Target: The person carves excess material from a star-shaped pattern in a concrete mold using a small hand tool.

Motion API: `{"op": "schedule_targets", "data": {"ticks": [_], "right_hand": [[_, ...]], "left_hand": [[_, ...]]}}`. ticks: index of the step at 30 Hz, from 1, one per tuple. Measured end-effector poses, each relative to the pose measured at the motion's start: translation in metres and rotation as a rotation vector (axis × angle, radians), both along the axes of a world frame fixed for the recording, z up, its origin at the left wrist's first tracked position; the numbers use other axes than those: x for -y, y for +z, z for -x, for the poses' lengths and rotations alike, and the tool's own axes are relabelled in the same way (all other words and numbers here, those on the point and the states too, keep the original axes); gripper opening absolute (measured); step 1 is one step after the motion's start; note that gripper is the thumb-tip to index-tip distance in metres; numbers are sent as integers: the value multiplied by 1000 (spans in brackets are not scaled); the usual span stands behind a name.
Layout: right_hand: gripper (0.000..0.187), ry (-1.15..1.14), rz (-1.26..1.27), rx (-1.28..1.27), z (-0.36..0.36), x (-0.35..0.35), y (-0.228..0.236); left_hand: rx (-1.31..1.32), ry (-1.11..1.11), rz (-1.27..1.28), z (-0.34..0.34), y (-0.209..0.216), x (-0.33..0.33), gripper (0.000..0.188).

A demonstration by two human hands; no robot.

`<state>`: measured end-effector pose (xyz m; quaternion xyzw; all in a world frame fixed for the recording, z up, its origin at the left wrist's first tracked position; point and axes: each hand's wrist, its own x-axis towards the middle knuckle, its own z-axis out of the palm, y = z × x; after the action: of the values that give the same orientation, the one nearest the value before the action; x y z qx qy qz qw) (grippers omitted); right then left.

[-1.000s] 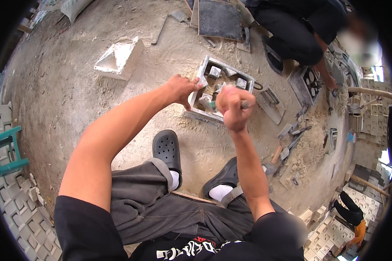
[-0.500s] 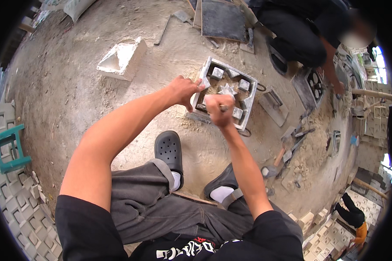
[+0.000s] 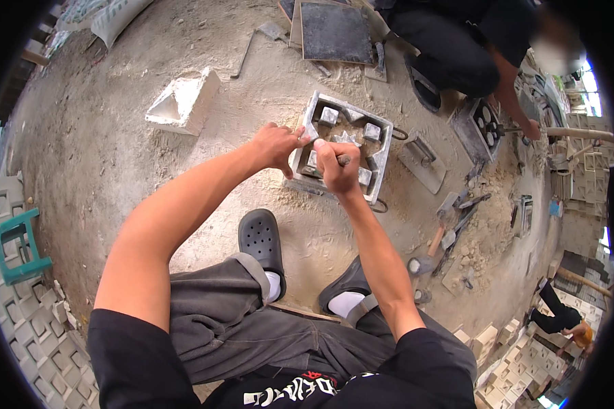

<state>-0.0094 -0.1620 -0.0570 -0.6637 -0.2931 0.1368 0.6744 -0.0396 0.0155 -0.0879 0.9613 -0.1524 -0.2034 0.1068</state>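
A square metal block mould (image 3: 387,158) with raised cubes and a star-shaped piece (image 3: 346,139) inside lies on the dusty floor in front of me. My left hand (image 3: 278,146) rests against its left wall, thumb and fingers spread along the rim. Over the mould's near part, my right hand (image 3: 339,168) is closed round a tool with a round handle (image 3: 344,160). Only the handle's end shows; its working end is hidden under my fist. Sandy powder covers part of the mould's inside. Wire loops (image 3: 400,134) stick out on its right side.
A pale hollow block (image 3: 196,102) sits to the left. A flat trowel (image 3: 421,162), a hammer (image 3: 443,219) and other tools lie on the right beside loose sand (image 3: 494,232). Another person (image 3: 450,61) crouches at another mould (image 3: 481,129). A green stool (image 3: 22,247) stands far left.
My right fist has shifted slightly left over the mould, its handle end tilting a little. My left hand keeps its place on the rim. The whole view has shifted a little.
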Motion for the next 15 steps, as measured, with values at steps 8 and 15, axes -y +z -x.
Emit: {"op": "schedule_targets", "data": {"ticks": [8,15], "right_hand": [[38,-39,-6,138,13,8,-8],[39,-47,-272,-215,-1,17,15]], "left_hand": [[-33,-17,-30,1,0,4,101],[-30,-8,-46,1,4,2,103]]}}
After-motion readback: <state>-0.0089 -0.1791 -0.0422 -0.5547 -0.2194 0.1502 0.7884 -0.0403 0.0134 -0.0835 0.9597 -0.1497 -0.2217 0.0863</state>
